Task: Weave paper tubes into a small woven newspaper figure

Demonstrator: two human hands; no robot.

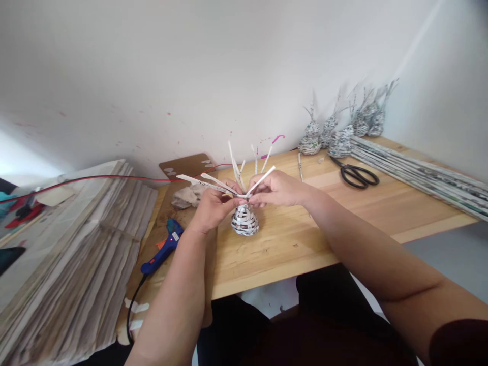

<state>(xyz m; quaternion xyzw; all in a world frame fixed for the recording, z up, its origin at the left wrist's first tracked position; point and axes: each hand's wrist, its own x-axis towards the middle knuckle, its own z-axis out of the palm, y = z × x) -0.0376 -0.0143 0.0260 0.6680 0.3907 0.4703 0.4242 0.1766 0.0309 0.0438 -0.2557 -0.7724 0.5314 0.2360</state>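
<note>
A small rounded basket woven from newspaper strips (245, 220) stands on the wooden table in front of me. Several pale paper strips (263, 181) fan up and outward from its narrow top. My left hand (216, 205) is closed at the left of that neck, thumb and fingers pinching the paper there. From the right, my right hand (271, 189) pinches the same rim, fingertips close to those of the left. The exact strip between each set of fingertips is partly hidden by the fingers.
A blue hot glue gun (162, 252) lies on a brown board at left, beside a tall newspaper stack (102, 239) and a crumpled cloth (186, 197). Black scissors (358, 175), long paper rolls (419, 173) and several woven pieces (310, 138) are at right. A red cord (114, 177) crosses the left.
</note>
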